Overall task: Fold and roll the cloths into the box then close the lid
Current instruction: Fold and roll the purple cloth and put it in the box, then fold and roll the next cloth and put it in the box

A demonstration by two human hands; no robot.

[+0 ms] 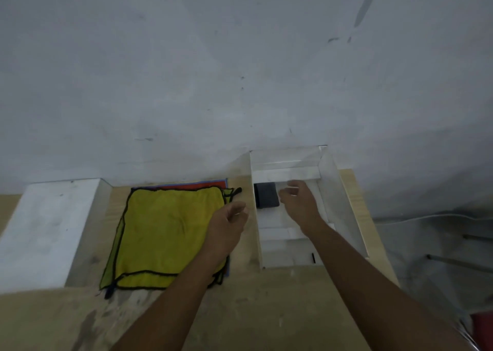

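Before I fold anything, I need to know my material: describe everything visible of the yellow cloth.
The yellow cloth is square, fuzzy like a towel, with dark stitched edging. It lies spread flat, slightly wrinkled, atop a stack: a red cloth and a blue cloth peek out at the far edge. Yellow-green shows along its left and near edges: fold or second cloth, unclear. It sits on the wooden table, left of the white box. The left hand hovers over its right edge.

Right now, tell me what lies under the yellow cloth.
A red cloth and a blue cloth show as strips past the far edge of the yellow cloth. The rest of them, and anything lower, is covered.
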